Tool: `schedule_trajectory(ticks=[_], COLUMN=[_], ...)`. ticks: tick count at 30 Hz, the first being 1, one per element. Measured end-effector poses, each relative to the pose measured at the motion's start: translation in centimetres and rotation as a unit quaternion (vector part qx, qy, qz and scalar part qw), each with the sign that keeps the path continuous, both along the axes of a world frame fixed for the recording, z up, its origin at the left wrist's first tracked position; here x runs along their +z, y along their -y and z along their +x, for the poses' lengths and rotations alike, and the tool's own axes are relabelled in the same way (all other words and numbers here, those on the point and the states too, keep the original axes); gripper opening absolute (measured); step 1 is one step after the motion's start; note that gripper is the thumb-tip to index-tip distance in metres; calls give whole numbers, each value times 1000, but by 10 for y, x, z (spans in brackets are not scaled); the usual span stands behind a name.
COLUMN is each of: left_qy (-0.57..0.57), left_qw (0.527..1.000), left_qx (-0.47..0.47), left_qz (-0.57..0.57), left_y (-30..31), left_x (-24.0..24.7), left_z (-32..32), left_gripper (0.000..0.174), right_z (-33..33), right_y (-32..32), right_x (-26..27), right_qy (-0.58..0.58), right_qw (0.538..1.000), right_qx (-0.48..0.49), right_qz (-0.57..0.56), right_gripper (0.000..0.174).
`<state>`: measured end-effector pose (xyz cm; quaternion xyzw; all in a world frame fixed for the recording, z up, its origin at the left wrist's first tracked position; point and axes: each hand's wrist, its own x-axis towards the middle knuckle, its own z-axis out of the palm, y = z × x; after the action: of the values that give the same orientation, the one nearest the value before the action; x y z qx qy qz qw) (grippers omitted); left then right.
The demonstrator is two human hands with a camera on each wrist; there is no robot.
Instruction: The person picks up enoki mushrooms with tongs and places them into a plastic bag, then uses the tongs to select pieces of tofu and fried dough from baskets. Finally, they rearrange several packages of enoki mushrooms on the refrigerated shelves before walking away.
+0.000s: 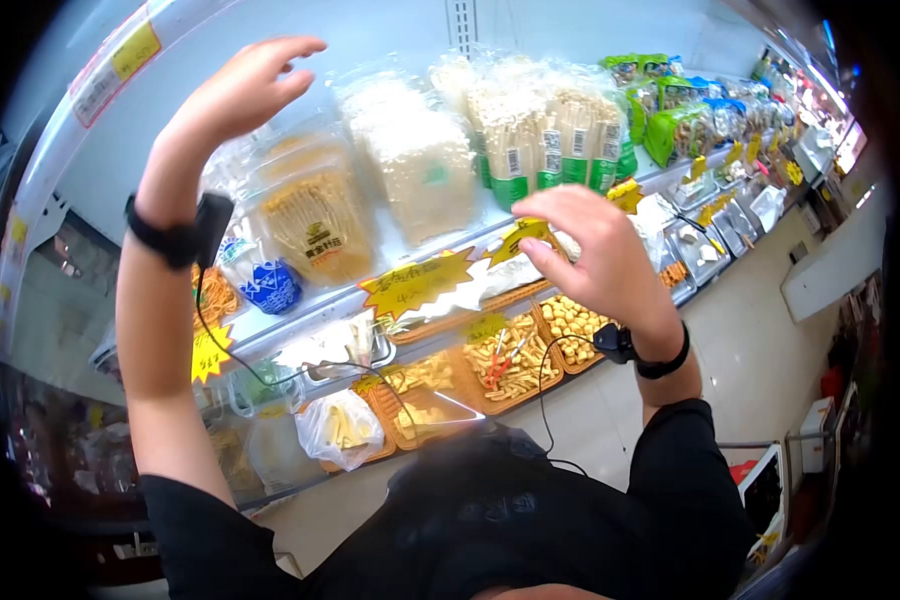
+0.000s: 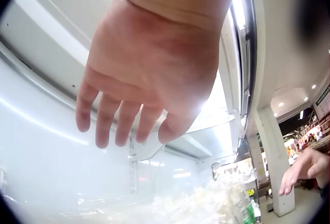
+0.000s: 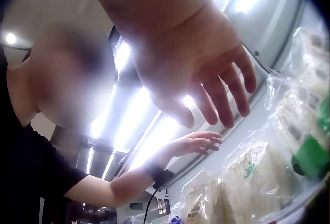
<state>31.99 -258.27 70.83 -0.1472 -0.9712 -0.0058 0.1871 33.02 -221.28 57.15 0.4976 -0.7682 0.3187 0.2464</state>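
My left hand (image 1: 250, 85) is raised over the shelf, empty, fingers loosely extended above the bags of golden enoki mushrooms (image 1: 315, 225). In the left wrist view its palm and fingers (image 2: 105, 123) show with nothing in them. My right hand (image 1: 595, 245) hovers, empty, in front of the green-based enoki packs (image 1: 555, 140), its fingers slightly bent. The right wrist view shows the right fingers (image 3: 237, 97) spread and relaxed. Between the hands stand clear bags of white enoki mushrooms (image 1: 420, 165), upright on the shelf.
Yellow price tags (image 1: 417, 283) line the shelf's front edge. Below sit orange baskets (image 1: 510, 400) of cut food and a white plastic bag (image 1: 340, 430). Green packages (image 1: 670, 125) stand farther right. Thin black cables (image 1: 270, 383) run from both wrists.
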Motion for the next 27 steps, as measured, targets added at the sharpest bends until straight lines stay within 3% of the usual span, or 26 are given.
schedule_trajectory(ticks=[3,9,15,16,17,20,22,27], left_qy=[-35,-36,-6,25,56,96,105,142], left_qw=[999,991,956,941,922,908,911,893], left_qx=[-12,-55,13,5,-1,26,41,44], left_qz=[-13,120,292,338,382,407,396,426], left_y=[-17,-45,-38,-41,-46,-65,-72,-66], left_x=[-2,-23,-138,-159,-177,-219,-237,-258], left_z=[68,194,276,284,293,321,337,370], left_gripper=[40,36,29,27,24,21,21,20], right_z=[24,56,65,55,46,-4,-35,-60], right_y=[-20,-45,-33,-29,-21,7,27,54], right_x=[-34,-107,-132,-134,-122,-106,-112,-128], right_qy=[157,332,390,329,332,240,163,97], right_qw=[987,930,901,922,914,925,933,908], right_qx=[-27,-143,-166,-174,-193,-222,-276,-381], right_qz=[-15,-61,-88,-104,-131,-194,-161,-145], right_gripper=[20,22,30,37,39,61,74,86])
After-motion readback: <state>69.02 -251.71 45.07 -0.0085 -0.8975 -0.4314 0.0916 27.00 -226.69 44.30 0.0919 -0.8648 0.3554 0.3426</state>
